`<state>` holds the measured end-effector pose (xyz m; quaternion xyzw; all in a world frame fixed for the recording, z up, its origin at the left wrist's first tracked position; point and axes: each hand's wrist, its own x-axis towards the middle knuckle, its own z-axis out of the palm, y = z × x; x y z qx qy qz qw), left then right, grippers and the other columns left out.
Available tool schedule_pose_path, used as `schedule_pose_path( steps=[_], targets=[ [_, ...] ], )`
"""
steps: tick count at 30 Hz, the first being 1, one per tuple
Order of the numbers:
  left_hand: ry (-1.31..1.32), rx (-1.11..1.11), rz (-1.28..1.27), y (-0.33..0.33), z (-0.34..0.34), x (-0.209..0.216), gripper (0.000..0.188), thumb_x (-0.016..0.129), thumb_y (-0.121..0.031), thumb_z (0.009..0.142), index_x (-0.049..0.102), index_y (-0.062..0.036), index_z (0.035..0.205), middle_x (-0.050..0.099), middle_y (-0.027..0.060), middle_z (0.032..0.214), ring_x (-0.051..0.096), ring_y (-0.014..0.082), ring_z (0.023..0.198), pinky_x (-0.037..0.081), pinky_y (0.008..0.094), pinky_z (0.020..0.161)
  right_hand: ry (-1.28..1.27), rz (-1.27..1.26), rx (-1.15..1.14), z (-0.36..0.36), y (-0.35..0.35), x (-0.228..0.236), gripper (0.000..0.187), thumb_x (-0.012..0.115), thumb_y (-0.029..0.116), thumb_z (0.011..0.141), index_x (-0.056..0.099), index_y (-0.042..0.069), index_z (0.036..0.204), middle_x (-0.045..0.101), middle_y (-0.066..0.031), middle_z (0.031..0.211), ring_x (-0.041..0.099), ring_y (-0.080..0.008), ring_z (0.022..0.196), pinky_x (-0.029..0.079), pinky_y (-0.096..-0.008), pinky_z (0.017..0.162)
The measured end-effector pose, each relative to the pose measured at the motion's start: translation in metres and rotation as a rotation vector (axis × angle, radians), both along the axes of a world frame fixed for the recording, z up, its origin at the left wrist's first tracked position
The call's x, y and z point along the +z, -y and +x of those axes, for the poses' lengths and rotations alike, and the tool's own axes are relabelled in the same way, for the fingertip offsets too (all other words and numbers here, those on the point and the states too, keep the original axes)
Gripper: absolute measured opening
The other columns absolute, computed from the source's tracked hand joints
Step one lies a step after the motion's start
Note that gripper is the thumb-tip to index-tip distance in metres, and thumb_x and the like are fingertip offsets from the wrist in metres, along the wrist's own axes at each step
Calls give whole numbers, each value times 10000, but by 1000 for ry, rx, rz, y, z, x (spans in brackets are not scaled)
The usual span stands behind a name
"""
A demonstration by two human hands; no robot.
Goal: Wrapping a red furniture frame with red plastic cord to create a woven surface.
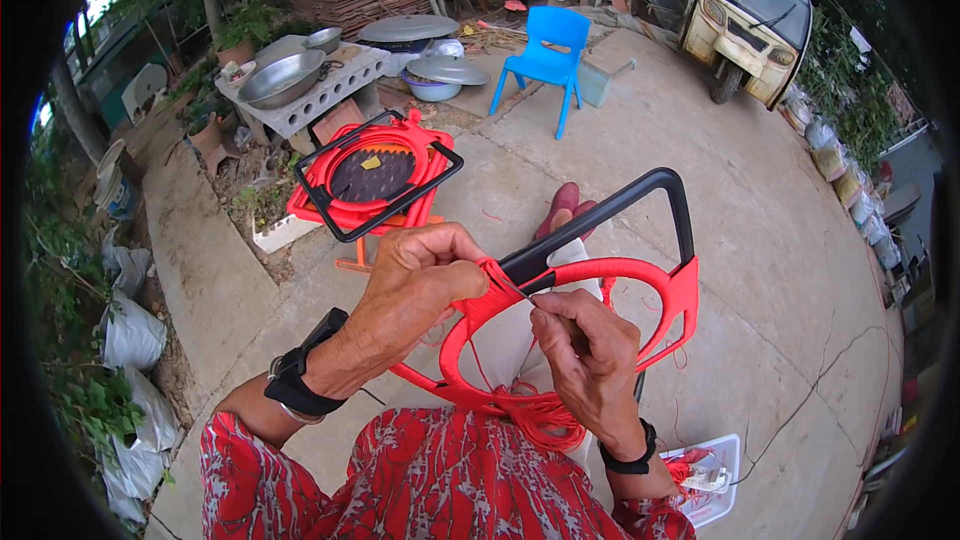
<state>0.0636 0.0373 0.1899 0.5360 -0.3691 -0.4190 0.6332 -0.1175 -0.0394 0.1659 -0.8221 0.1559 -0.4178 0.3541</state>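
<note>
Over my lap lies a black rectangular frame (pixel 676 202) with a red cord-wrapped ring (pixel 640 270) fixed inside it. My left hand (pixel 405 285) is closed, thumb and fingers pinching the red cord wrapping where the ring meets the black bar. Just right of it, my right hand (pixel 592 352) is closed in a pinch beside the same join. A thin dark piece shows at its fingertips, too small to name. A loose bundle of red cord (pixel 545 418) hangs at the near side of the ring, below my hands.
Similar red and black frames (pixel 375 175) are stacked on an orange-legged stool ahead left. A white tray (pixel 728 480) with red scraps and a white device sits at lower right. Beyond are a blue chair (pixel 550 55), a block table with a metal basin (pixel 282 80), and a parked vehicle (pixel 750 25).
</note>
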Motion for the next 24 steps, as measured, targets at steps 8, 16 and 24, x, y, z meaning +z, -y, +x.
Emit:
schedule_pose_path(
  steps=[8,16,24],
  targets=[
    [-10,17,2,1,-4,0,92,595,37,747,640,12,823,606,27,677,490,52,494,366,207,416,-27,-35,-48,-1,-4,0,190,613,-85,825,610,-39,1010,608,-106,749,591,-161,583,447,-268,503],
    [-2,21,11,-1,-3,-1,83,602,29,753,639,9,825,609,25,690,495,49,501,368,205,416,15,48,-26,2,-6,-1,111,627,-31,849,635,-37,960,595,-73,714,523,-102,539,374,-252,482],
    [-15,34,28,-1,-4,1,59,611,10,767,637,3,820,605,21,688,500,54,500,366,209,410,11,-17,-14,2,-9,-6,219,616,-98,818,599,-42,1029,559,-90,689,556,-161,556,417,-272,485]
  ],
)
